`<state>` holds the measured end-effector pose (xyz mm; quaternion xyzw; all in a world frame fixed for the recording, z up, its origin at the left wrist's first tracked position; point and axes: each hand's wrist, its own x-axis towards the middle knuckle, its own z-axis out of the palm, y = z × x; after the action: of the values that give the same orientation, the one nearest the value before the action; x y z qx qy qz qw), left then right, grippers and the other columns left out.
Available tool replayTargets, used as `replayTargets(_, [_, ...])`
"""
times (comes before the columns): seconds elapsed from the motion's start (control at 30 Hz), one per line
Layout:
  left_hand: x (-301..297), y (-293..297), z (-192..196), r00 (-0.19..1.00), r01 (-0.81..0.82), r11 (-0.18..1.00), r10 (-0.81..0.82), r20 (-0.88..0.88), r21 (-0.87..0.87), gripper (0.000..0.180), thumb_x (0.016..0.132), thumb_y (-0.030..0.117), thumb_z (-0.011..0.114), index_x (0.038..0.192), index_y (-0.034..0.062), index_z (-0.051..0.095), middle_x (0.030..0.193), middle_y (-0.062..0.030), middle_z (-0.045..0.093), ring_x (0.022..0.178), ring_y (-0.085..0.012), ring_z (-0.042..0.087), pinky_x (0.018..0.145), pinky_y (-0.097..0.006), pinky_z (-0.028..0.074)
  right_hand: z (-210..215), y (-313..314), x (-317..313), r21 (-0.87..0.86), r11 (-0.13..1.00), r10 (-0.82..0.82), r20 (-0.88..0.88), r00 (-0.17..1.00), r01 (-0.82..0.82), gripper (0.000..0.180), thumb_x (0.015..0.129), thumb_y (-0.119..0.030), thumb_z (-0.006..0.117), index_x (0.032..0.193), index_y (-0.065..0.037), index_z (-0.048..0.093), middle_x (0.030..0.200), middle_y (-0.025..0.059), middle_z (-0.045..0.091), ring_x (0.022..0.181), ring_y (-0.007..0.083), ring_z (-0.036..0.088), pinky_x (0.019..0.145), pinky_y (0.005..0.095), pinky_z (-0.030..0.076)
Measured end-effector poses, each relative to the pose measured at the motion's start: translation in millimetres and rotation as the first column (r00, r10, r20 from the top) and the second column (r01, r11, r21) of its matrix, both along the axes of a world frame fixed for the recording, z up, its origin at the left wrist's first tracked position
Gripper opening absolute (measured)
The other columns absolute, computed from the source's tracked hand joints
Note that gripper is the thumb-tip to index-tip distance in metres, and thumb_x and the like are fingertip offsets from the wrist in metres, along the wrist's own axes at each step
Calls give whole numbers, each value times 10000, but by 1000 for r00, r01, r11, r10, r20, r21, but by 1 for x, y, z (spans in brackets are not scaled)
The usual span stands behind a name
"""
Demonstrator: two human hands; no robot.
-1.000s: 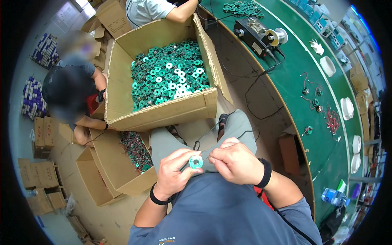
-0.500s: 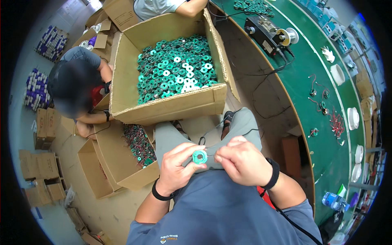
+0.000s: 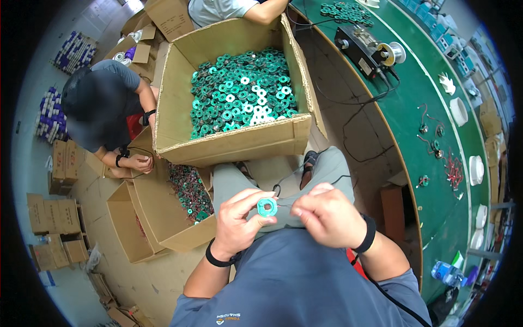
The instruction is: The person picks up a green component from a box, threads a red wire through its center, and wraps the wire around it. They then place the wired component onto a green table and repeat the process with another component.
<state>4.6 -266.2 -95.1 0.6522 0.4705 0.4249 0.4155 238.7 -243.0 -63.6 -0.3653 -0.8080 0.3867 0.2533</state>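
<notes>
Over my lap, my left hand (image 3: 239, 218) pinches a small green ring-shaped part (image 3: 267, 207) between thumb and fingers, its round face and squarish centre hole turned upward. Just right of it, my right hand (image 3: 332, 218) is closed, thumb against curled fingers. A thin dark strand (image 3: 285, 205) runs between the ring and the right fingertips; whether it is a wire or a tool tip is too small to tell. Beyond my knees, a large cardboard box (image 3: 234, 147) holds a heap of similar green rings (image 3: 239, 92).
A lower carton (image 3: 188, 237) at left holds parts with red wires (image 3: 190, 191). Beside it a co-worker (image 3: 103, 109) bends over. The green bench (image 3: 392, 98) at right carries a black device with a wire spool (image 3: 392, 54), wired parts (image 3: 436, 144) and a bottle (image 3: 448, 272).
The ring in my left hand has turned or tilted slightly, its centre hole now showing brighter. My right hand stays close to it. The co-worker's hand has moved over the lower carton.
</notes>
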Motion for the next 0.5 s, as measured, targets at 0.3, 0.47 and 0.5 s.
replayTargets(0.3, [-6,0,7,991,47,997,-40,-127,55,404,752,120,868,1117,3,741,1002,-131,738,865,-276,725,777,-348,566,12,0,-5,68,993,98,-17,995,-96,108,813,3,638,866,-76,690,702,68,648,675,291,628,764,380,477])
replayTargets(0.47, [-1,2,7,989,96,993,-87,-120,64,394,770,111,856,1128,-1,735,1003,-140,734,865,-280,720,773,-348,564,13,3,-10,111,990,91,-15,996,-89,47,820,-44,661,826,-90,656,657,95,609,650,315,614,728,421,455])
replayTargets(0.5, [-4,0,5,991,95,994,-90,-98,52,388,782,108,852,1132,-4,731,1015,-147,732,874,-284,719,777,-351,565,10,-1,-11,98,990,100,-10,995,-99,45,823,-46,662,820,-90,656,653,97,606,648,316,612,732,421,454])
